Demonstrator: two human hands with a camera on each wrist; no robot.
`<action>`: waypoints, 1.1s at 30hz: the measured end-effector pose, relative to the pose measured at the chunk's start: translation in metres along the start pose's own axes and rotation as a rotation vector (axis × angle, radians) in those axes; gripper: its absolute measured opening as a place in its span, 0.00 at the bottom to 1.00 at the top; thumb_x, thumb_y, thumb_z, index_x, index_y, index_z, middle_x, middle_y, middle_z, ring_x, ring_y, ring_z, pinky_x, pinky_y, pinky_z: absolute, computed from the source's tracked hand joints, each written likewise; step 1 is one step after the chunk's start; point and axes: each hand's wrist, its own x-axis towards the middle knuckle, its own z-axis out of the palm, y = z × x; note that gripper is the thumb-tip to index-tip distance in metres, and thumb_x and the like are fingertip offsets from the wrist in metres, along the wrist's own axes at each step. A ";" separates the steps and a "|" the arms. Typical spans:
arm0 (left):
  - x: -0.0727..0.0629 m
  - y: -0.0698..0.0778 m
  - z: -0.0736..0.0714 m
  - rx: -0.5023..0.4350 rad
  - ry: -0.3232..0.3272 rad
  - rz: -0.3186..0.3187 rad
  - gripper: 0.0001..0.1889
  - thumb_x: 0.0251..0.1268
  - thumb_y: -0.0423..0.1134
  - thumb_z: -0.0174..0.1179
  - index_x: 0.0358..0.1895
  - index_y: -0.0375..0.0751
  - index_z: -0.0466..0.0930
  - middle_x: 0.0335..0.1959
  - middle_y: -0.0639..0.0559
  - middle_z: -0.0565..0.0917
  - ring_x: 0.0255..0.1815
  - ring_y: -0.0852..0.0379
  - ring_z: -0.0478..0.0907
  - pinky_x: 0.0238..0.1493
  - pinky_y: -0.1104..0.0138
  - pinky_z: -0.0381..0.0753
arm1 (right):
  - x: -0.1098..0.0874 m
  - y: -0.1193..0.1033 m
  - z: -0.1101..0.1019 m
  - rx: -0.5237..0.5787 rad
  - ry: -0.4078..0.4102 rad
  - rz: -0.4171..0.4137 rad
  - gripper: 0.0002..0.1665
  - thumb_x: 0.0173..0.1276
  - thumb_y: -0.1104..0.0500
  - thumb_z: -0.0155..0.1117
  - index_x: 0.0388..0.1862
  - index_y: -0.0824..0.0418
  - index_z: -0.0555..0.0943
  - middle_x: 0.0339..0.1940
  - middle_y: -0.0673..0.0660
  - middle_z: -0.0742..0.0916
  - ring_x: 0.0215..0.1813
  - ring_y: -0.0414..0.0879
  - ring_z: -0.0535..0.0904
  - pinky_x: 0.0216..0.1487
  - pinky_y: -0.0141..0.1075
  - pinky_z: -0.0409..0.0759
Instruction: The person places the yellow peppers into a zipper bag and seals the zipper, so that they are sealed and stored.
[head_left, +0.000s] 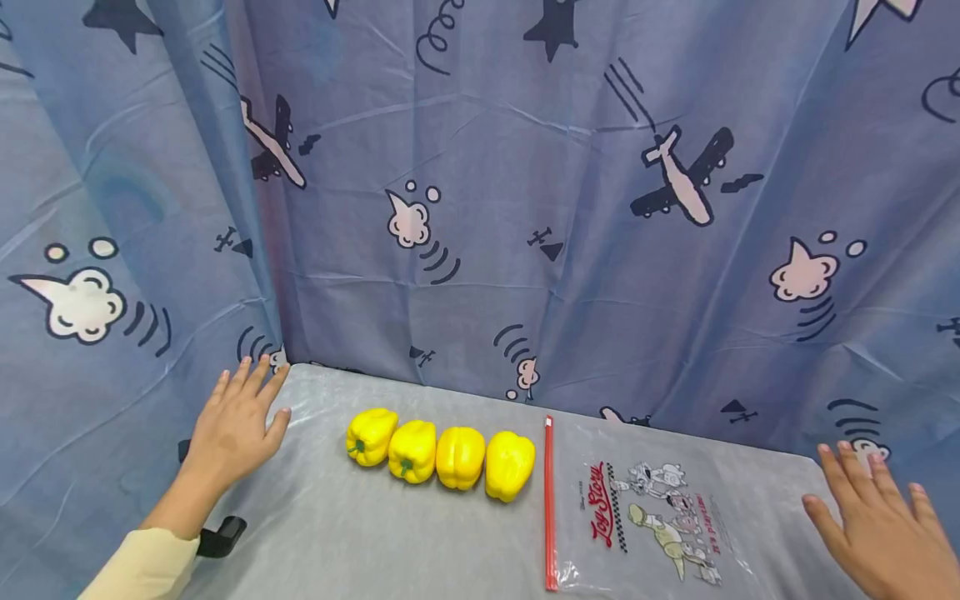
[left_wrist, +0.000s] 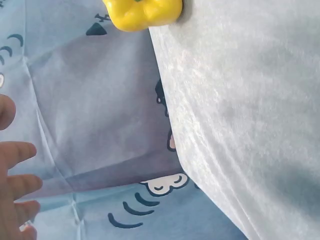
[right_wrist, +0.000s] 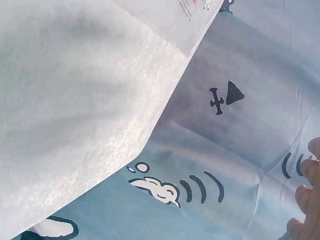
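Note:
Several yellow bell peppers (head_left: 461,458) sit in a row on the grey-white table cover (head_left: 360,533). To their right lies a flat clear plastic bag (head_left: 660,517) with a red slider strip (head_left: 550,508) and Toy Story print. My left hand (head_left: 236,425) is spread at the table's left side, left of the peppers and touching none of them. On the far right my right hand (head_left: 885,525) is held with fingers extended, apart from the bag. One pepper (left_wrist: 145,12) shows at the top of the left wrist view. Fingertips (right_wrist: 305,200) of the right hand appear at the right wrist view's edge.
A blue curtain (head_left: 480,208) printed with planes, stars and clouds hangs behind the table and along its left side. The table's back edge runs close to it. A black bracket-like piece (head_left: 221,537) stands at the left edge near my left wrist.

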 end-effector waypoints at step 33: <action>-0.026 0.043 0.012 -0.133 0.124 0.036 0.30 0.57 0.47 0.61 0.64 0.41 0.73 0.63 0.35 0.75 0.65 0.32 0.68 0.60 0.40 0.68 | -0.023 -0.108 -0.036 0.375 0.107 -0.168 0.24 0.63 0.48 0.65 0.53 0.61 0.80 0.53 0.68 0.82 0.53 0.69 0.75 0.46 0.64 0.73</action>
